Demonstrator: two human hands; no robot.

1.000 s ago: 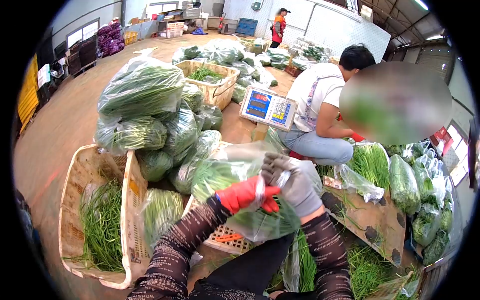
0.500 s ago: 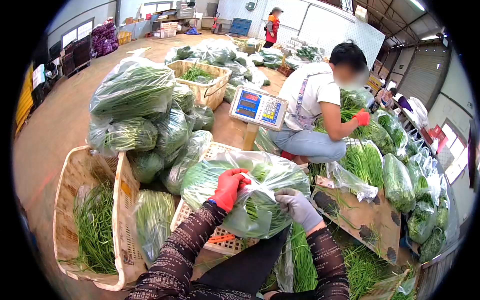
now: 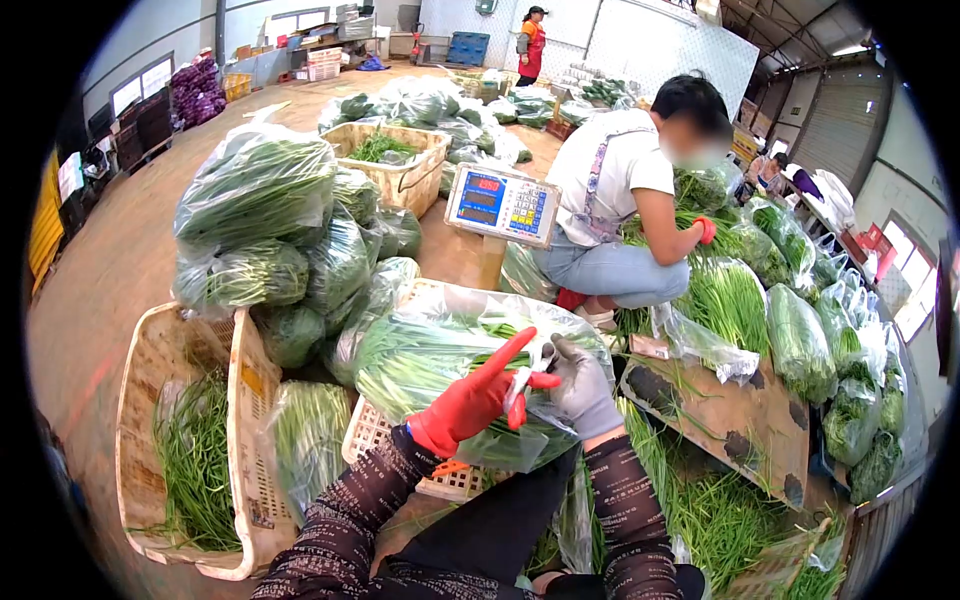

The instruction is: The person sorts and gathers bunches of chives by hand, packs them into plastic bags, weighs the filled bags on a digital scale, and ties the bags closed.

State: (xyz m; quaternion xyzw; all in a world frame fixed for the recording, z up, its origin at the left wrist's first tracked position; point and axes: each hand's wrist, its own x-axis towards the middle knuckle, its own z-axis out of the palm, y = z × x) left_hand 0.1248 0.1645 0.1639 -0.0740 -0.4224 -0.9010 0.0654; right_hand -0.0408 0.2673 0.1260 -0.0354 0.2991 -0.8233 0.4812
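Note:
A clear plastic bag [image 3: 430, 360] full of long green stalks lies in front of me, over a cream crate [image 3: 375, 440]. My left hand [image 3: 480, 395], in a red glove, is above the bag's near side. Its index finger points up and away, and a twisted white strip of the bag's plastic passes around its fingers. Close beside it, my right hand [image 3: 583, 392] in a grey glove pinches the same twisted plastic between thumb and fingers. Part of the bag is hidden behind both hands.
Beyond the bag stands a scale display [image 3: 503, 205] with red digits. A crate of greens [image 3: 240, 440] and stacked filled bags [image 3: 255, 190] are at left. A co-worker [image 3: 625, 200] squats at right among loose greens [image 3: 725, 310], near a stained board [image 3: 720, 430].
Both hands have drawn closer together. The bag's gathered plastic is now twisted around my left fingers, whose index finger has extended. The co-worker's red-gloved hand has shifted slightly.

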